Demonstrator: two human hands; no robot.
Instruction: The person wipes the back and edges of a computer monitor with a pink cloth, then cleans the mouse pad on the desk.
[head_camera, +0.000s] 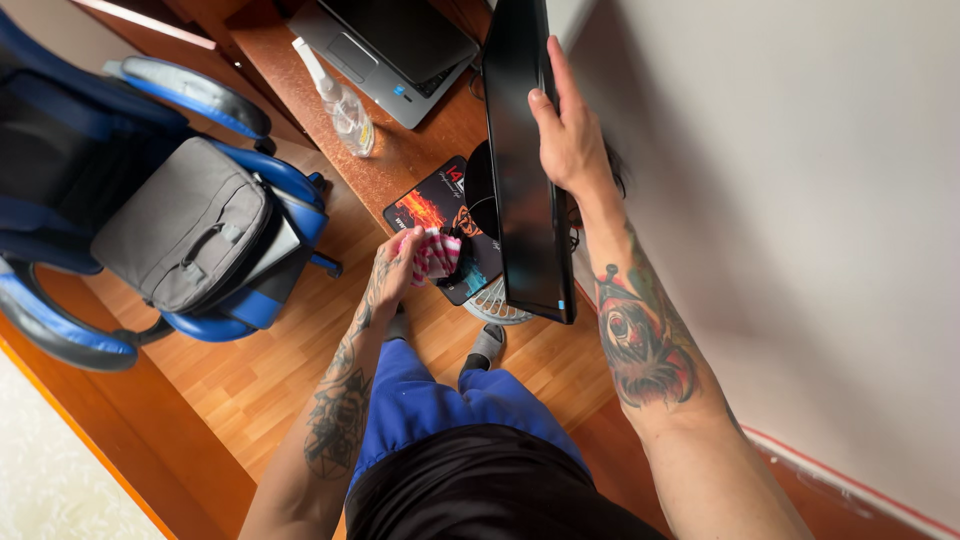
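Evidently the wiping is mid-course: the left hand (398, 268) is pressing a bunched pink cloth (436, 256) against the lower front of the monitor (522, 170), while the right hand (568, 130) is gripping the monitor's edge. Behind the monitor's front, a spray bottle (342, 100) is lying on the desk (400, 160), untouched.

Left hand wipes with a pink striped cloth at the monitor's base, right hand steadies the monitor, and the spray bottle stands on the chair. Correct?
Not quite: the spray bottle stands on the wooden desk beside the laptop, not on the chair, as the head view shows.
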